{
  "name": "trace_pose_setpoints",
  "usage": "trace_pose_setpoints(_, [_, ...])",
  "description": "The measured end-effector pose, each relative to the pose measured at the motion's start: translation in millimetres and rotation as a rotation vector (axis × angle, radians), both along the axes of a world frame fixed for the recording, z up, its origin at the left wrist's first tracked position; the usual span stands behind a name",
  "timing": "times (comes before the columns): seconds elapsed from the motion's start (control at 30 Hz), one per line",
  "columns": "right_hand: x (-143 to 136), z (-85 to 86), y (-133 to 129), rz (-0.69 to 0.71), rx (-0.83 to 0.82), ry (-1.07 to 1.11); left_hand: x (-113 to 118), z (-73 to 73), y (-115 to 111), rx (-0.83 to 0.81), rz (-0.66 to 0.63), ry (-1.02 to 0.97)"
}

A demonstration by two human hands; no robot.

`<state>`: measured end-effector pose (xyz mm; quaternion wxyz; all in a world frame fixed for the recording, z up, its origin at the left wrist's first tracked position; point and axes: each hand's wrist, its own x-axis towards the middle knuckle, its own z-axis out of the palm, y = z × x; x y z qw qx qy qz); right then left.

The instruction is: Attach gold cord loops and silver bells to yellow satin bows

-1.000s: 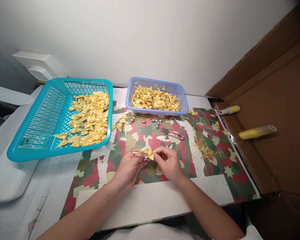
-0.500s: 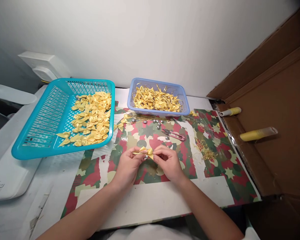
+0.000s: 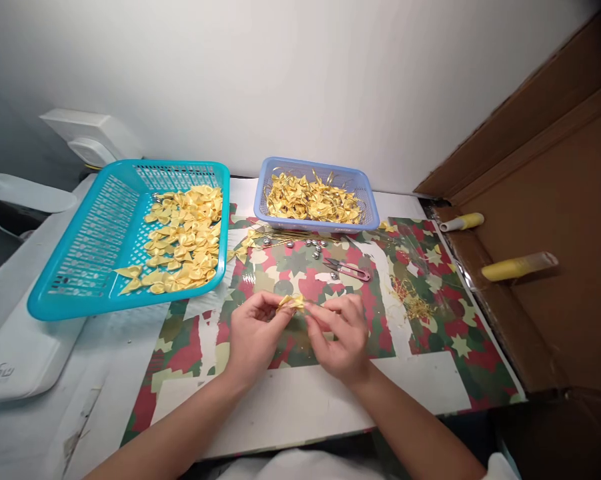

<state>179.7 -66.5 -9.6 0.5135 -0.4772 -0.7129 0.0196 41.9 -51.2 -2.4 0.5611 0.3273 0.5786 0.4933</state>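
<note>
A small yellow ribbon bow [image 3: 294,303] is pinched between the fingertips of my left hand [image 3: 257,333]. My right hand [image 3: 341,333] is at the bow's right side, its index finger reaching to the bow and its thumb below. Whether the right fingers grip any part of it is too small to tell. Behind my hands lie pink-handled thread snips [image 3: 350,270], several silver bells [image 3: 315,247] and a bundle of gold cords [image 3: 295,235]. More yellow bows fill the blue-purple basket [image 3: 316,227] and part of the teal basket [image 3: 225,233].
A camouflage-patterned sheet [image 3: 330,347] covers the worktop. Thread scraps [image 3: 411,300] lie on the right. A cardboard wall with two yellow tubes [image 3: 515,268] stands at the right edge, and a white device [image 3: 25,360] is under the teal basket at the left.
My right hand's fingers have spread and shifted slightly right. The bow has turned in my left fingertips, and the gold cord and bell seen at it before are now hidden.
</note>
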Motion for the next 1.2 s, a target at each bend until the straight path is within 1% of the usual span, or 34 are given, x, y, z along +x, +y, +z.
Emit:
trace_pose_setpoints(0.1, [6,1.9,4,-0.01,-0.072,0.116,-1,-1.7,5,-0.139,0.004,-0.15])
trace_pose_setpoints(0.17, [9,2.8,8,0.044,-0.191,0.137,-2,-1.3,8,-0.194,0.006,-0.241])
trace_pose_setpoints(0.23, [9,2.2,10,0.126,-0.309,0.133,-2,0.1,10,-0.205,0.002,-0.291])
trace_pose_setpoints(0.37, [7,-0.3,13,0.225,-0.425,0.187,-4,2.4,11,-0.209,-0.015,-0.316])
trace_pose_setpoints(0.43, [8,0.1,13,0.293,-0.475,0.201,-5,2.3,11,-0.192,-0.023,-0.289])
trace_pose_setpoints(0.47, [8,0.8,13,0.305,-0.481,0.199,-5,2.0,10,-0.181,-0.026,-0.262])
trace_pose_setpoints(0.5, [9,1.6,12,0.284,-0.459,0.196,-6,1.6,10,-0.167,-0.026,-0.224])
trace_pose_setpoints(0.53, [9,2.4,10,0.23,-0.404,0.193,-7,1.2,9,-0.148,-0.021,-0.177])
trace_pose_setpoints(0.6, [8,3.3,7,0.086,-0.232,0.175,-8,0.3,7,-0.1,-0.007,-0.068])
trace_pose_setpoints(0.63, [6,3.3,5,0.046,-0.149,0.148,-8,-0.1,6,-0.067,-0.005,-0.01])
trace_pose_setpoints(0.67, [4,3.0,2,0.042,-0.079,0.106,-8,-0.6,5,-0.029,-0.007,0.047])
trace_pose_setpoints(0.73, [-2,1.8,-2,0.091,0.013,0.0,-9,-1.5,3,0.05,-0.02,0.151])
trace_pose_setpoints(0.8, [-8,0.8,-4,0.093,0.058,-0.083,-9,-2.4,1,0.131,-0.029,0.239])
trace_pose_setpoints(0.9, [-13,0.2,-5,0.008,0.077,-0.129,-8,-3.3,-2,0.248,-0.046,0.345])
trace_pose_setpoints(1.07, [-12,2.8,-3,-0.119,0.058,-0.135,-6,-3.2,-6,0.44,-0.066,0.506])
trace_pose_setpoints(1.13, [-8,6.0,-4,-0.067,0.091,-0.095,-7,-3.3,-6,0.496,-0.062,0.54])
trace_pose_setpoints(1.2, [-1,10.2,-3,0.053,0.153,-0.015,-8,-3.6,-5,0.53,-0.066,0.541])
